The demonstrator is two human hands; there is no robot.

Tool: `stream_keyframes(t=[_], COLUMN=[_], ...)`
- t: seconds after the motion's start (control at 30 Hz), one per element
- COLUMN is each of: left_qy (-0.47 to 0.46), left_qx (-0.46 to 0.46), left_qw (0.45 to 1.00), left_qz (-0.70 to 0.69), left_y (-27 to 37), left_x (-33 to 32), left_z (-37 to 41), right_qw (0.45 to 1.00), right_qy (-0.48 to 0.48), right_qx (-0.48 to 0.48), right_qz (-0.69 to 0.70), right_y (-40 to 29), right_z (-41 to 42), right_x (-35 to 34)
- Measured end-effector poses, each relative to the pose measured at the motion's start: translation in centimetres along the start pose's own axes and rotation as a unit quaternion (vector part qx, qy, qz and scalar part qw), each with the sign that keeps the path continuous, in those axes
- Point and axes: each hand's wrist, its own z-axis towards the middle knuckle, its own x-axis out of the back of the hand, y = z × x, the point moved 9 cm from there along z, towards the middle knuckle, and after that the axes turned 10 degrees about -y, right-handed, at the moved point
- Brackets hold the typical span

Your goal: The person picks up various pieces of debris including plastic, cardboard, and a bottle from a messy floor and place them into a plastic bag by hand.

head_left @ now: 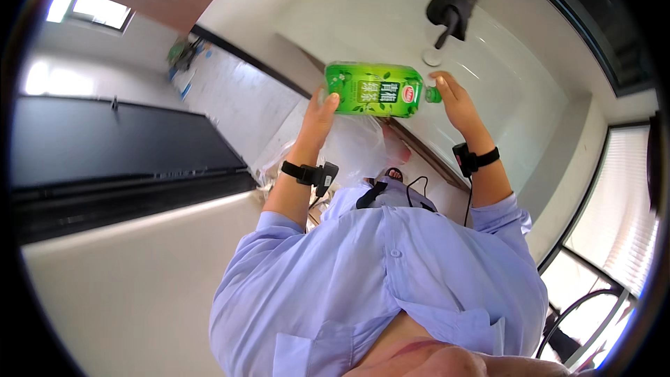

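Observation:
A plastic bottle with a bright green label (374, 90) lies sideways in the air before my chest, its green cap pointing right. My left hand (320, 110) grips the bottle's base end, with the thumb on the near side and the other fingers hidden behind it. At the other end, my right hand (454, 99) has its fingers at the green cap (433, 95). The label bears writing. Below the bottle hangs or stands a translucent plastic bag (356, 146); whether a hand touches it is unclear.
Beyond the bottle is a white basin or tub (502, 89) with a black faucet (449, 15) and a round drain cover (432, 57). A dark door (115, 141) stands at the left. A brown-edged strip (429, 152) runs along the tub. Bags and clutter lie on the floor near my feet.

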Motion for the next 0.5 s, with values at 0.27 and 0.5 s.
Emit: stream_keyframes(t=[0.27,0.5], left_qy=[0.069,0.144], left_qx=[0.025,-0.021], left_qw=[0.994,0.989], left_qz=[-0.077,0.025], left_y=[-1.6,-2.7], left_x=[0.7,1.2], left_z=[-8.6,-15.1], right_qw=[0.974,0.967], right_qy=[-0.154,-0.167], right_qx=[-0.033,-0.09], right_qz=[0.16,0.168], right_y=[0.0,1.0], right_z=[-3.3,-6.4], right_x=[-5.9,-9.0])
